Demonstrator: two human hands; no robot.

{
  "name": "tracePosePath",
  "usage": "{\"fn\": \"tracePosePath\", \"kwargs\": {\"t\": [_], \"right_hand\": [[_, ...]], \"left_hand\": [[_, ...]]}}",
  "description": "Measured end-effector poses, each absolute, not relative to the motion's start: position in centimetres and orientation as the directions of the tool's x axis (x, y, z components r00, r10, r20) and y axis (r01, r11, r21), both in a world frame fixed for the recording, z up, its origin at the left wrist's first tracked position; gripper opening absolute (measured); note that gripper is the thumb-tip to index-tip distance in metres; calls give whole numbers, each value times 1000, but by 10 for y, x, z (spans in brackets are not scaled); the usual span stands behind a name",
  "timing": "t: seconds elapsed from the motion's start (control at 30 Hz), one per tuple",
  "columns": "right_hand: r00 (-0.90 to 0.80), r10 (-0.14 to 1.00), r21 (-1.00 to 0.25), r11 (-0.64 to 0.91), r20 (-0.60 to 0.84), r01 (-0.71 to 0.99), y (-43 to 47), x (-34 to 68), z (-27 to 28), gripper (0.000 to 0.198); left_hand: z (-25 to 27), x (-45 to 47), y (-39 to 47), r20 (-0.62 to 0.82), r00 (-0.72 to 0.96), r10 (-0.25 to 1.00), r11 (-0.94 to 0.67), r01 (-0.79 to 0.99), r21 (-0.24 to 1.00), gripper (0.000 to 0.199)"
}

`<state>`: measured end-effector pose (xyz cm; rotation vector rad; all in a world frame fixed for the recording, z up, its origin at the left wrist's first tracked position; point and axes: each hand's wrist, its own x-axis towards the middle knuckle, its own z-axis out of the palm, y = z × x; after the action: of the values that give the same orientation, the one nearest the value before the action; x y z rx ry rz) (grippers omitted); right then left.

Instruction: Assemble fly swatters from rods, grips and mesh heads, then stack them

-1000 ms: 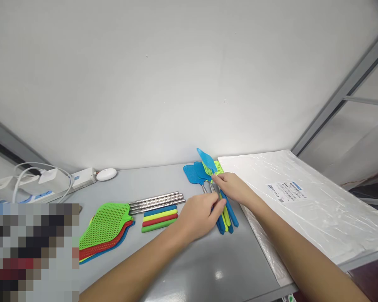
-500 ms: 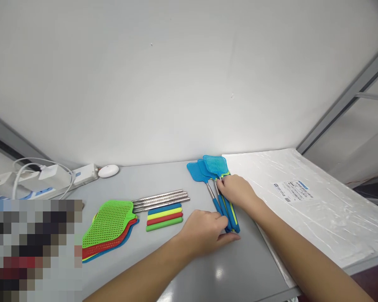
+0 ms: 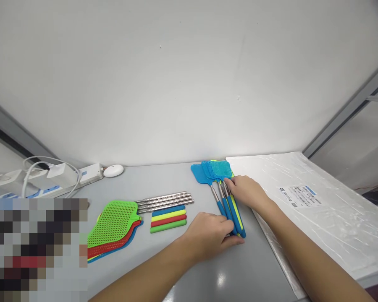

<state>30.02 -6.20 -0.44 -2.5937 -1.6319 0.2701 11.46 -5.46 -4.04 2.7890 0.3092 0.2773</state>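
Note:
A bunch of fly swatters (image 3: 222, 170) with blue heads, some yellow-green showing beneath, lies on the grey table. Their metal shafts lead to blue and yellow-green handles (image 3: 234, 214). My right hand (image 3: 250, 193) is closed on the shafts just below the heads, from the right side. Around the lower handle ends, my left hand (image 3: 211, 233) is closed, fingers on the left and thumb across the bottom. To the left lie a row of metal telescopic rods (image 3: 164, 201), coloured grip sleeves (image 3: 168, 224) and a green swatter head (image 3: 115, 222) atop red, yellow and blue ones.
A white film-wrapped package (image 3: 327, 235) with a printed label covers the table's right side. Power strips with plugs and cables (image 3: 63, 176) run along the back left, beside a white oval device (image 3: 113, 170). A pale wall stands behind. Pixelation hides the lower left corner.
The view has shifted slightly, moving most things right. The swatter heads have spread a little, and more yellow-green shows behind them. Both hands stay on the bunch.

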Motion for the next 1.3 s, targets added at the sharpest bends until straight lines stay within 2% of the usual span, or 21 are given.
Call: {"fn": "tracePosePath", "kwargs": {"t": [0.33,0.57,0.77,0.93,1.1,1.3], "right_hand": [[354,925,-208,-376,-138,903,-60,303,-13,45],[344,929,-216,-367,-138,905,-61,301,-15,44],[334,935,-233,-354,-120,906,-62,299,-15,46],[342,934,-245,-357,-103,901,-63,300,-14,45],[349,931,-266,-364,-103,893,-63,305,-11,45],[317,942,-325,-337,-113,884,-62,309,-11,39]], "left_hand": [[-43,115,-53,178,957,231,-928,161,337,44],[-43,115,-53,185,955,233,-918,153,367,42],[-41,115,-53,179,946,269,-907,186,378,42],[-39,114,-52,194,918,346,-861,228,455,41],[-35,115,-51,193,876,443,-808,296,510,55],[-34,117,-54,186,870,457,-799,308,517,76]]}}
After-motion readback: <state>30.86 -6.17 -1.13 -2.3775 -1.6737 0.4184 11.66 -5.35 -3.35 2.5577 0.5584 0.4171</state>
